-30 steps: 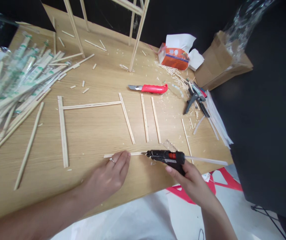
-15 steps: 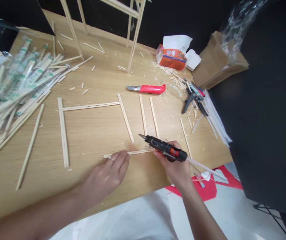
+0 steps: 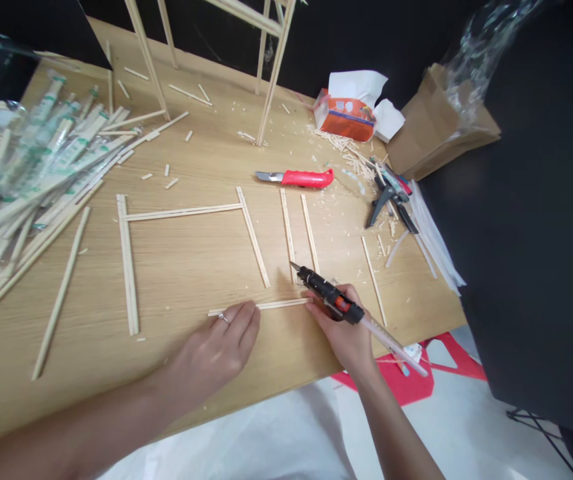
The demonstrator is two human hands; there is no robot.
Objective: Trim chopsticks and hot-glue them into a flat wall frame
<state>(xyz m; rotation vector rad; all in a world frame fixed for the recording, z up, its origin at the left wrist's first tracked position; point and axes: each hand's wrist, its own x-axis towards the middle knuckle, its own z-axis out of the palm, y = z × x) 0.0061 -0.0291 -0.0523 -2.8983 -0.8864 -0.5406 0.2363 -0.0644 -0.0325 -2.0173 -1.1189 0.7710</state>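
Under the fingertips of the left hand (image 3: 231, 340) lay a pair of wooden sticks (image 3: 283, 304) set side by side on the table (image 3: 181, 267); those fingers were together and bent over it, though whether they pinched it could not be told. To its right, the right hand (image 3: 349, 337) was wrapped around a black glue gun (image 3: 329, 293), nozzle pointing away and leftward, its thumb touching or just beside the pair's right end. Beyond the left hand lay a stick frame (image 3: 183, 213), one crosspiece between two legs. Farther out from the right hand was a red-handled knife (image 3: 309, 179); near that hand's right side lay a thin stick (image 3: 374, 280). Wrapped chopsticks (image 3: 66, 147) were heaped well left of both hands.
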